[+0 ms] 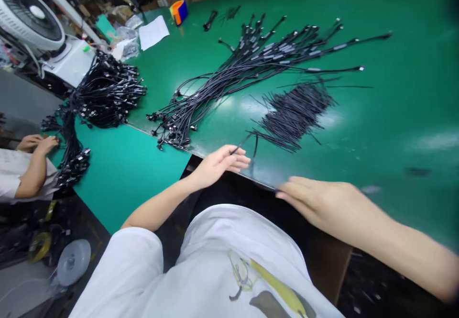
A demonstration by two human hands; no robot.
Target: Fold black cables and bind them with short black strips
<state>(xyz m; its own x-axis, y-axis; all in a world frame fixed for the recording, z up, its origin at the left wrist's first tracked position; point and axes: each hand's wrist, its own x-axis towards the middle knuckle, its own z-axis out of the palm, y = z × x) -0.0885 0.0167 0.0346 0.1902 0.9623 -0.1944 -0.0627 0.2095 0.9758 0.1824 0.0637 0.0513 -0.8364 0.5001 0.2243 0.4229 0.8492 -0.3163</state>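
My left hand (219, 164) is at the table's front edge, its thumb and index finger closed on a thin black tie (245, 142) that points toward the pile. To its right, my right hand (319, 203) is smeared by motion, with fingertips pinched together at the edge. Something small and dark shows at those fingertips, too blurred to name. Just beyond both hands lies a loose pile of thin black ties (296, 115). Behind that pile stretches a bundle of black cables (229, 76) with connectors at both ends.
The green table (394, 126) reaches far back. At left are a big heap of black cables (107, 91), a white fan (32, 14), a paper sheet (153, 32) and an orange-and-blue roll (178, 12). A co-worker's hands (39, 142) are at the far left.
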